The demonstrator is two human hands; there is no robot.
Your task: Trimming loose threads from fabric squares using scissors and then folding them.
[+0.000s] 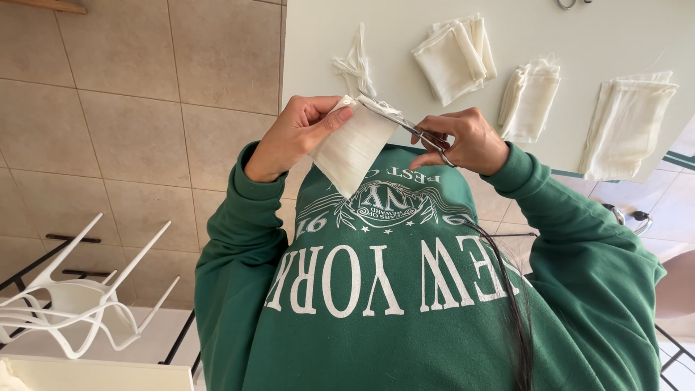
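I see a pale table [405, 29] over beige tiles [130, 94]; my left hand [293, 134] pinches folded white cloth [355, 148] (creased), right hand [467, 141] grips scissors [416, 132].

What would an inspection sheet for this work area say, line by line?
Surface: pale table, partly covered.
Job's things: white cloth piece; scissors at its top edge.
Clutter: folded cloth stacks; scrap strips.
Grippers: left hand pinches the cloth piece; right hand grips the scissors.
Cables: nothing seen.
Surroundings: tiled floor; white chair.
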